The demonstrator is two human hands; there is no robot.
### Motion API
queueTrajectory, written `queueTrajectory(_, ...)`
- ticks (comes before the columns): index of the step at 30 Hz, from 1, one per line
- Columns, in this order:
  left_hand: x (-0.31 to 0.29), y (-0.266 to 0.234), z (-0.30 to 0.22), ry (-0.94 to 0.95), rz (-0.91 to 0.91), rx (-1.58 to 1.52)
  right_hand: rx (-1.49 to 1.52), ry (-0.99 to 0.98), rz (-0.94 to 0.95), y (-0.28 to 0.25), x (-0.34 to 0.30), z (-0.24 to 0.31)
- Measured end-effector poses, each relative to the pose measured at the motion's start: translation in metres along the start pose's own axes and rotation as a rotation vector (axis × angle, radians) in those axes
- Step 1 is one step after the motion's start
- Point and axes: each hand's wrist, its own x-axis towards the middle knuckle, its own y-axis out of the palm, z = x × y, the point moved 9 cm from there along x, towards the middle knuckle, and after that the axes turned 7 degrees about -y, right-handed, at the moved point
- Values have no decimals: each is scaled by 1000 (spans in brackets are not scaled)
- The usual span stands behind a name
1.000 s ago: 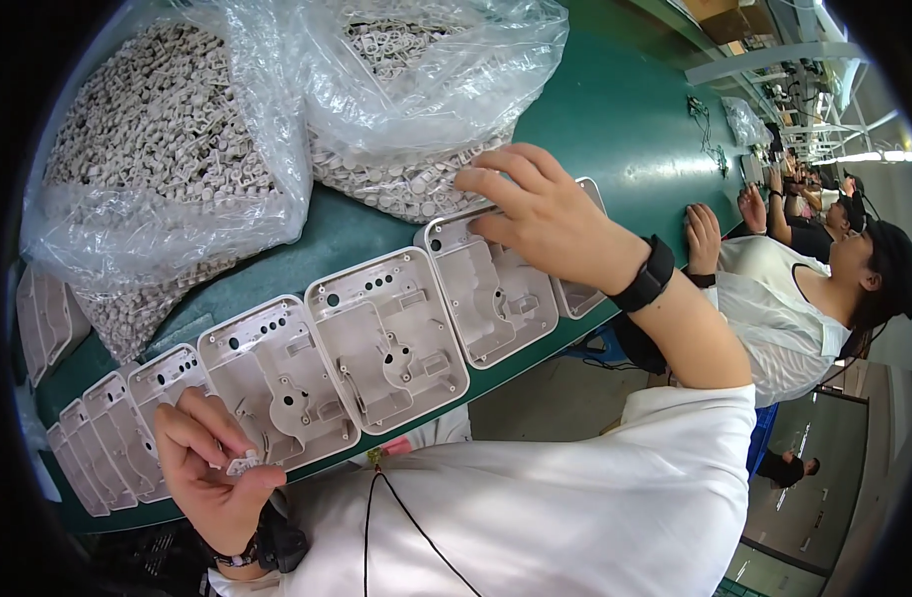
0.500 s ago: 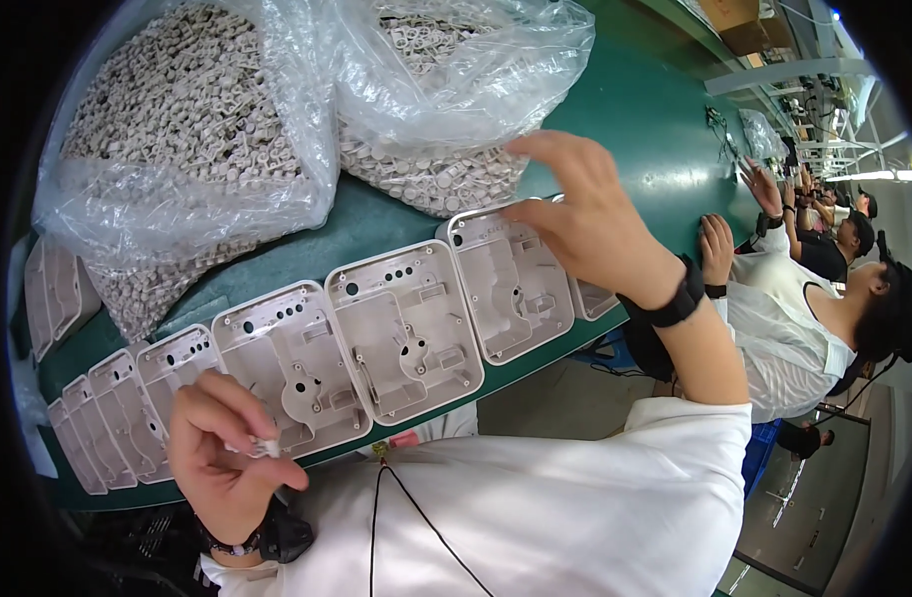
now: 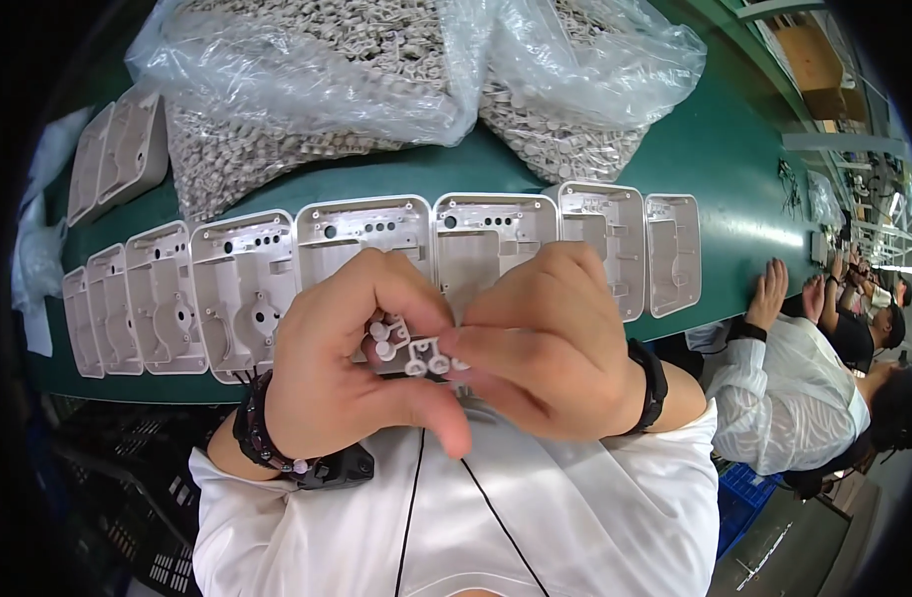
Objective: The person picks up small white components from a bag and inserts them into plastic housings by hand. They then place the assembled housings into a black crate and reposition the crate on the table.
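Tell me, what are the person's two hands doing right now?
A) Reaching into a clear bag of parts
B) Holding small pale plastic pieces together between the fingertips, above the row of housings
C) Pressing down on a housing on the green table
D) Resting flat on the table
B: the left hand and the right hand meet in front of the chest, pinching the small pale plastic pieces between them, above the row of housings.

Row of housing shells [image 3: 366, 244] runs from 9 to 3 o'clock along the near edge of the surface [image 3: 734, 169]. Two bags of small parts [image 3: 307, 70] lie behind the row, at 11 to 1 o'clock. Stacked shells [image 3: 118, 154] stand at 10 o'clock, left of the bags. Left hand [image 3: 347, 368] and right hand [image 3: 555, 348] meet in front of the row's middle, a small parts cluster [image 3: 416, 348] between them. Another person [image 3: 794, 398] sits at 4 o'clock
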Motion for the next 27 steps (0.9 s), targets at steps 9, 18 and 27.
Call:
queueTrajectory(9,-4,-12,-1,-84,-80,322,-76,89,20,-4,2,-7)
queueTrajectory(18,-3,-10,7,-116,-37,258,-172,46,127,2,-1,-3)
queueTrajectory(27,-23,-48,-13,101,-133,-7,-585,73,475,-13,11,-67)
